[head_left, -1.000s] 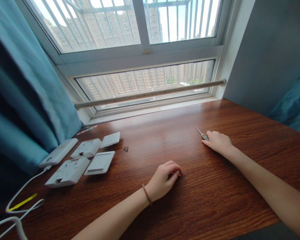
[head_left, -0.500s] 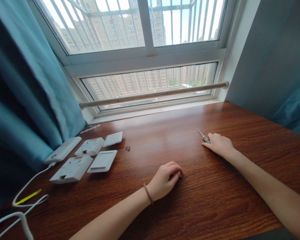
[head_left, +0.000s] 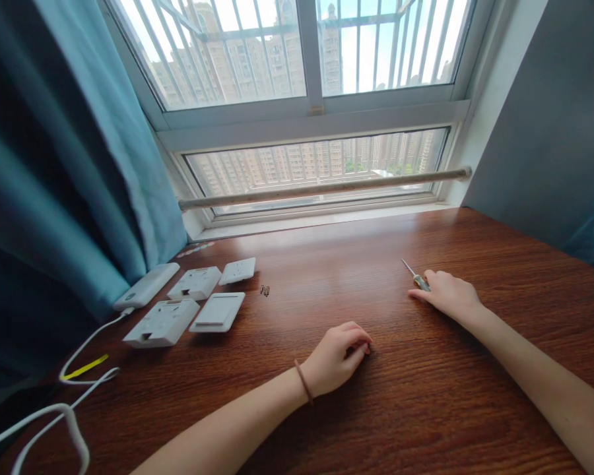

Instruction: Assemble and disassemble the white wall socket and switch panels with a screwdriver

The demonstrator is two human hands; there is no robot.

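My right hand (head_left: 448, 293) rests on the wooden table, its thumb and fingers around the handle of a screwdriver (head_left: 420, 282). The thin metal shaft points away, toward the window. Nearer to me, my left hand (head_left: 337, 356) lies on its side on the tabletop, fingers curled toward the thumb, with nothing visible in it. Several small screws (head_left: 264, 290) lie together left of centre. Beside them are a white socket plate (head_left: 238, 270) and a white switch plate (head_left: 218, 312). Two open white mounting boxes (head_left: 195, 283) (head_left: 161, 323) stand left of the plates.
A white power strip (head_left: 147, 286) with a cable (head_left: 86, 343) lies by the blue curtain (head_left: 143, 198) at left. A yellow strip-like tool (head_left: 86, 367) lies near the cable. The window with a horizontal rail (head_left: 327, 189) borders the table's (head_left: 336, 251) far edge; a wall stands at right.
The view has turned slightly left, so everything sits farther right in the picture. Both hands keep nearly the same pose on the table, and the screwdriver stays with my right hand.
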